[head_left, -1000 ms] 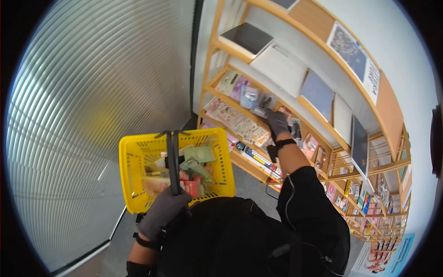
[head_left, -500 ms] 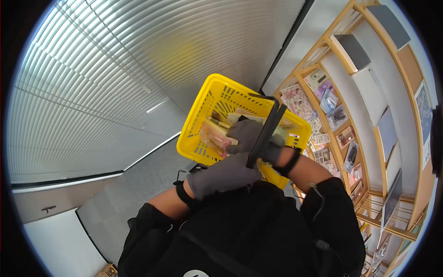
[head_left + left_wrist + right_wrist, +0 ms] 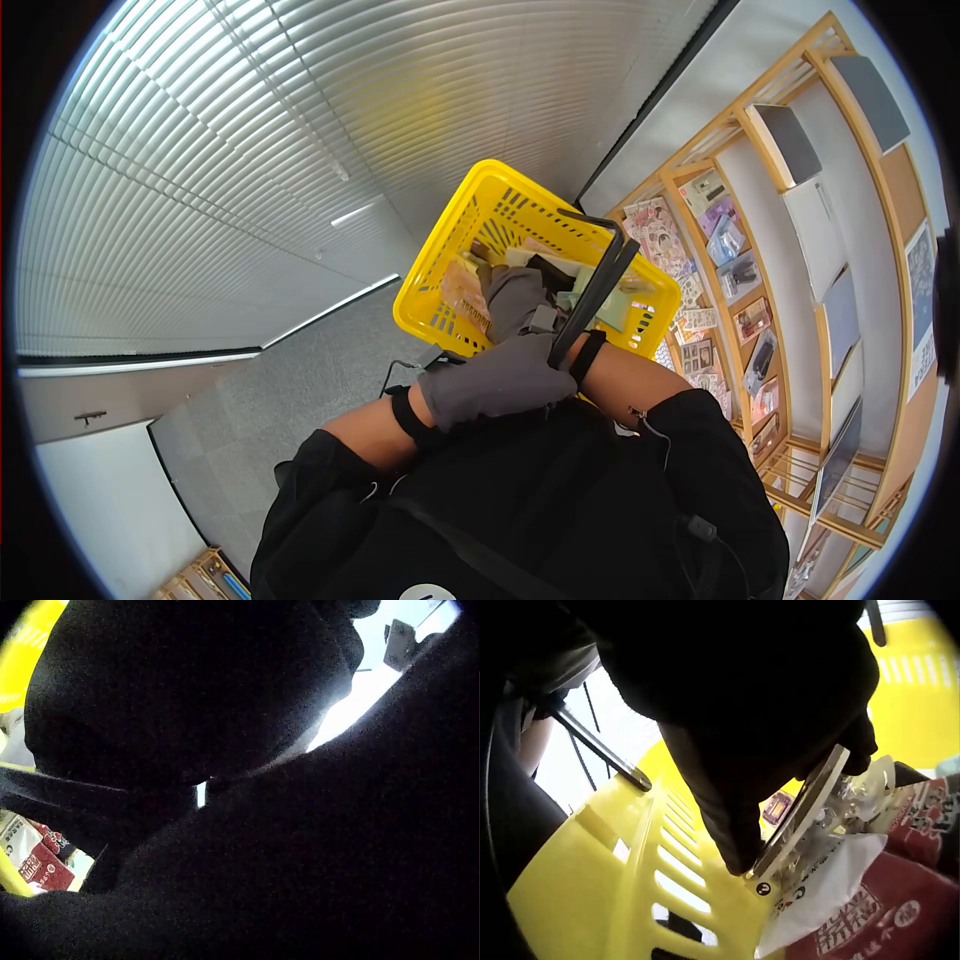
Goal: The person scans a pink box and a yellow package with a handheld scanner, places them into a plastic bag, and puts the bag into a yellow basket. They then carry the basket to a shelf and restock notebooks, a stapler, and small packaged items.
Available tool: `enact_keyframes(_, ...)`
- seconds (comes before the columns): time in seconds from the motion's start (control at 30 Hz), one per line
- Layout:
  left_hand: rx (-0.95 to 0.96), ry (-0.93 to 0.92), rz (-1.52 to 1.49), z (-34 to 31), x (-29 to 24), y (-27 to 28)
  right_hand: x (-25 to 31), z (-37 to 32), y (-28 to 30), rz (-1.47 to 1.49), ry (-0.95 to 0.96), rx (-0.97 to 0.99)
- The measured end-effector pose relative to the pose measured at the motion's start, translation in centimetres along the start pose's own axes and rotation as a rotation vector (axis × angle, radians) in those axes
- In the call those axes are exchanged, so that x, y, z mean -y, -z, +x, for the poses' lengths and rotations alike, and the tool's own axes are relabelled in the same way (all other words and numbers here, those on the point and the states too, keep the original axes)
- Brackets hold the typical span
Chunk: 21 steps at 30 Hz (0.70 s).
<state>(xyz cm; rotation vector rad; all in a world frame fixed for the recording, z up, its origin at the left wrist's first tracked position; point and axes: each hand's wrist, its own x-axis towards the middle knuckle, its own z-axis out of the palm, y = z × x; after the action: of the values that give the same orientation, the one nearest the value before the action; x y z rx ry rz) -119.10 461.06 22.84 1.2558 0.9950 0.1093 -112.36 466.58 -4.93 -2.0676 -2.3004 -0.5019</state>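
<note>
My gloved left hand [image 3: 495, 380] is curled round the black handle [image 3: 600, 285] of a yellow basket [image 3: 412, 298]. My gloved right hand [image 3: 516, 303] reaches down inside the basket, among packets. In the right wrist view, the dark fingers of my right hand [image 3: 757, 712] pinch a thin, flat, pale-edged item [image 3: 804, 817] held tilted, beside a red and white packet [image 3: 862, 911] and the slotted yellow wall [image 3: 577, 877]. The left wrist view is mostly dark; a red and white packet [image 3: 41, 862] shows at its left edge.
A wooden shelf unit [image 3: 787, 440] with packaged goods [image 3: 740, 275] and flat panels stands at the right. A ribbed, shiny partition [image 3: 250, 180] runs along the left and top. Grey floor [image 3: 260, 410] lies left of the basket.
My right hand has come from the shelf down into the basket, where it has since shifted a little. The view has turned, and basket and left hand now stand further right.
</note>
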Motion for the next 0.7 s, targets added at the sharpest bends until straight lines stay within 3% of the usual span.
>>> enact_keyframes(0.03,-0.006,0.003,0.023,-0.1,-0.1,0.1,-0.6,0.4,0.4,0.001,0.003,0.001)
enact_keyframes(0.13,-0.018,0.006,0.087,-0.2,0.1,0.2,-5.4,2.6,3.7,0.123,0.484,-0.124)
enact_keyframes(0.17,-0.023,0.007,0.122,-0.2,0.2,0.2,-5.7,2.9,4.2,0.122,0.488,-0.123)
enact_keyframes(0.27,-0.035,0.005,0.117,0.0,0.6,0.1,-6.4,4.2,6.1,0.232,0.456,0.169)
enact_keyframes(0.3,-0.04,0.004,0.116,0.2,0.7,0.0,-7.1,4.7,6.8,0.231,0.456,0.168)
enact_keyframes(0.4,-0.039,0.017,0.078,0.3,0.8,-0.2,-9.9,6.3,11.3,0.634,0.374,0.259)
enact_keyframes(0.57,-0.016,0.033,0.017,0.4,0.8,0.1,-12.9,7.1,13.1,0.771,0.263,0.296)
enact_keyframes(0.7,-0.013,0.046,-0.025,0.5,0.5,0.1,-15.6,5.8,11.8,0.898,0.164,0.051)
